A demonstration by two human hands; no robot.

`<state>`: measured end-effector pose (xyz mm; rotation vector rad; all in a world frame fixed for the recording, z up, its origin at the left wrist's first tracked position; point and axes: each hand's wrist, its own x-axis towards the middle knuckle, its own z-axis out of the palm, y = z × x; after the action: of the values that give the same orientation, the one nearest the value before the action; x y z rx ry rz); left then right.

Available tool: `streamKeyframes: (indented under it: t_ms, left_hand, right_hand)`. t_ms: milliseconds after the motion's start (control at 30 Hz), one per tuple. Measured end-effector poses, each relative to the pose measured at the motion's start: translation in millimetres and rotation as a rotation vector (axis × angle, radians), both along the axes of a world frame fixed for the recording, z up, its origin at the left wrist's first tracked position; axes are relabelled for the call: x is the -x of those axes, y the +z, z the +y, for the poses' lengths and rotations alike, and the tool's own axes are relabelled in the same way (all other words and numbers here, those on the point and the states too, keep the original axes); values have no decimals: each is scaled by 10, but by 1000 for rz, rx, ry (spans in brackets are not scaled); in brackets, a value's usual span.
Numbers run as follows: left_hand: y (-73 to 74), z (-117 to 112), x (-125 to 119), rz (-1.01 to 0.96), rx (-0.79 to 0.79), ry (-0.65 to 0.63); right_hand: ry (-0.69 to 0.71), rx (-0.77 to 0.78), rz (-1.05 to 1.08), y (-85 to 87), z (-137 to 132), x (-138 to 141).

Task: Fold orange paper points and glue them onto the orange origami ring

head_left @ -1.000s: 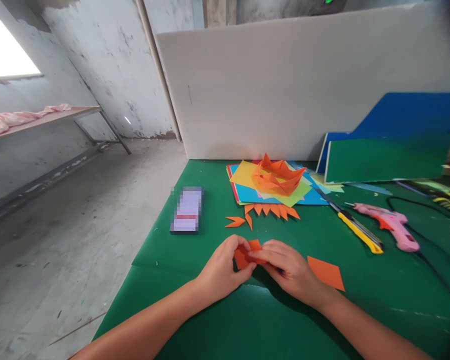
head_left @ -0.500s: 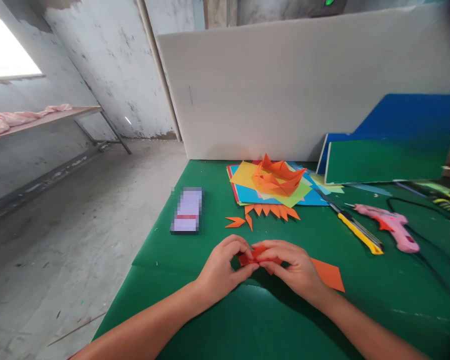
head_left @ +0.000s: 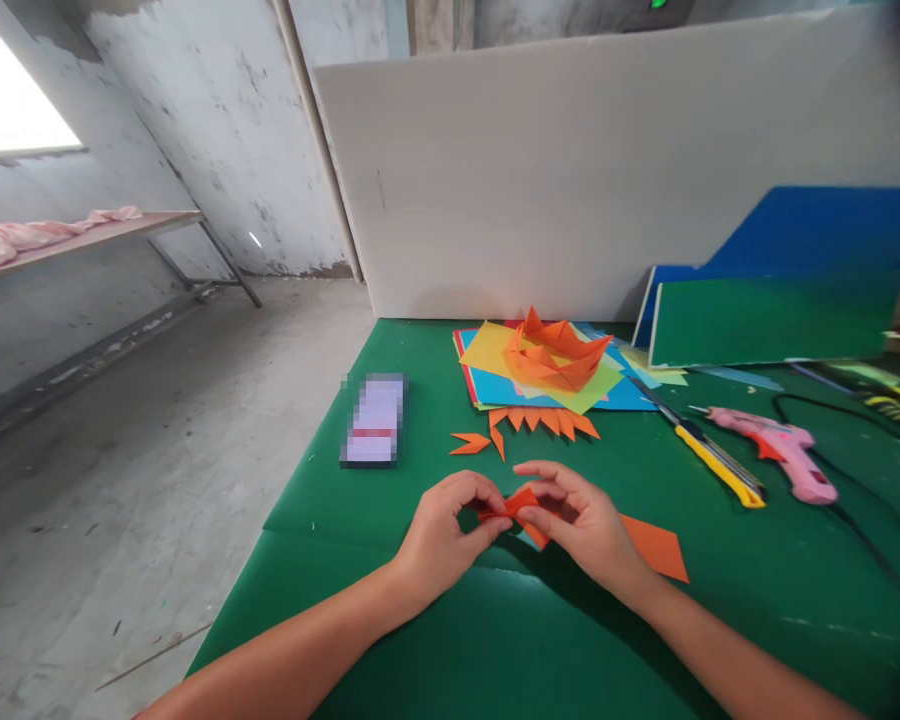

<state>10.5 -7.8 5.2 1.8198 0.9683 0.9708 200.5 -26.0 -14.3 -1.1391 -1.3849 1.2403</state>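
Note:
Both hands pinch one small folded orange paper piece (head_left: 523, 505) just above the green table cover (head_left: 450, 640). My left hand (head_left: 444, 533) grips its left end with curled fingers. My right hand (head_left: 583, 526) holds its right end between thumb and fingertips. A flat orange paper square (head_left: 656, 548) lies on the cover just right of my right hand. Beyond the hands lie a row of orange paper spikes (head_left: 544, 420) and a small orange arrow-shaped piece (head_left: 470, 443).
A stack of coloured sheets (head_left: 547, 385) with an orange folded crown (head_left: 555, 352) sits at the back. A yellow utility knife (head_left: 716, 462) and pink glue gun (head_left: 784, 450) lie right. A blurred flat object (head_left: 375, 420) lies left. White board (head_left: 607, 160) stands behind.
The orange piece went from a wider flat shape to a narrower folded one, and both hands rose slightly while pinching it from each end.

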Motion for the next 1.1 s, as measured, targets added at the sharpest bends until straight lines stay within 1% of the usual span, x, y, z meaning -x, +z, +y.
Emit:
streamKeyframes:
  t_ms: [133,267,467,567,700,833,933,1100]
  left_hand:
    - [5,-13,-1,8,14,9]
    - [11,3,-2,-1,39,8]
    - [24,23,-1,19,129,48]
    - [26,18,-4,-5,165,58]
    - [26,18,-10,-42,195,72]
    - [33,14,-7,-53,228,51]
    - [40,12,1,-15,211,37]
    - [36,31,19,57,117,35]
  right_hand:
    - [11,2,-55,23,7,-2]
    - [-21,1,-65,22,11,3]
    - [-42,17,-92,-6,7,0]
    - [-55,3,-120,5,4,3]
    - [-59,-15,-101,28,-5,9]
    - [-60,-31,-97,34,-16,8]
    - [-62,-63,-113,17,-11,2]
    - [-62,-156,-139,-6,6,-12]
